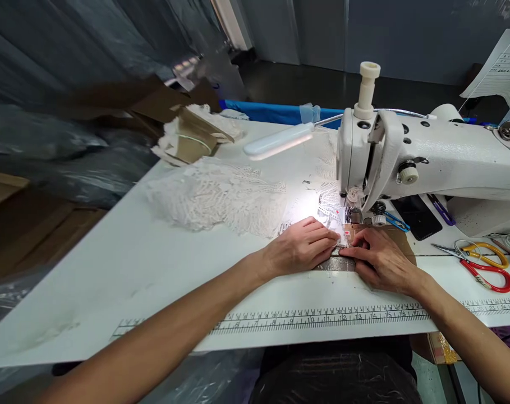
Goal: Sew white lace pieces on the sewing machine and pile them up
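Note:
White lace [227,193] lies in a long, ruffled heap on the table and runs right, to beneath the sewing machine [444,157]. My left hand [307,244] rests on the lace just in front of the needle area, its fingers closed and pressed together on the edge. Close beside it, my right hand [376,258] has its fingers bent, with the index finger and thumb at the same lace edge. The fingertips of both hands nearly meet. A lit lamp [280,141] brightens this spot. What lies under my fingers is partly hidden.
Scissors with red and yellow handles [486,264], a dark phone [418,216] and blue thread snips [398,221] lie on the right. A printed ruler [309,321] runs along the table's front edge. Cardboard with lace [196,134] stands at the back left.

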Action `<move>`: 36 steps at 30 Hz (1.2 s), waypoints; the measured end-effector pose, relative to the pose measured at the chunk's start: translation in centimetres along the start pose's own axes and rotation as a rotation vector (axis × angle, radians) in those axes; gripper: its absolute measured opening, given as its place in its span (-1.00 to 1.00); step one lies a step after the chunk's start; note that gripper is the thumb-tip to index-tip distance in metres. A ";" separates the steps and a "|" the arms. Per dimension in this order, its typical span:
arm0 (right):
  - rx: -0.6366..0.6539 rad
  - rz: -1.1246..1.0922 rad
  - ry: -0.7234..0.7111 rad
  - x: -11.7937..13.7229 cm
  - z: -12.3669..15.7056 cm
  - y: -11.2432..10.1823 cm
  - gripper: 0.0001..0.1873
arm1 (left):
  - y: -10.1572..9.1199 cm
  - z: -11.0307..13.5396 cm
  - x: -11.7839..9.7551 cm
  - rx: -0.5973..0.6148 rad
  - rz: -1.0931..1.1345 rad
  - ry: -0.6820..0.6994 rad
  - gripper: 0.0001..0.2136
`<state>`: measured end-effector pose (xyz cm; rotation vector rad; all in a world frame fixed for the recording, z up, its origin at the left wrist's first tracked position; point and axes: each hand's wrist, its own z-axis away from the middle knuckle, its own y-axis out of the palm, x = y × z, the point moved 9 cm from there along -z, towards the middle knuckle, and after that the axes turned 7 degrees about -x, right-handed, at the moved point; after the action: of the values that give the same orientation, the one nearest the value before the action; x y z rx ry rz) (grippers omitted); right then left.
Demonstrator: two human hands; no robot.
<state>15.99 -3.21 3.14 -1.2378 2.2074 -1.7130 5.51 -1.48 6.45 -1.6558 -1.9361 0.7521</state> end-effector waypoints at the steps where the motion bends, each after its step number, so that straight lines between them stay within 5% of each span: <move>1: -0.005 0.000 -0.002 0.0 0.0 -0.1 -0.62 | 0.0 0.0 0.0 0.003 -0.006 0.003 -0.90; 26: -0.010 -0.010 0.026 -0.1 0.1 0.0 -0.63 | 0.3 0.2 -0.3 0.016 -0.115 -0.071 -0.81; 31: -0.074 -0.262 0.163 -2.2 0.0 -1.3 -0.63 | 0.4 0.2 -0.6 0.035 -0.153 -0.069 -0.81; 36: -0.165 -0.163 0.214 -3.6 0.2 -1.8 -0.58 | 0.5 0.3 -0.7 0.044 -0.159 -0.063 -0.84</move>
<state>19.52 -1.18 3.19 -1.3637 2.4768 -1.8317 5.75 -2.10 5.91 -1.4485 -2.0514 0.7869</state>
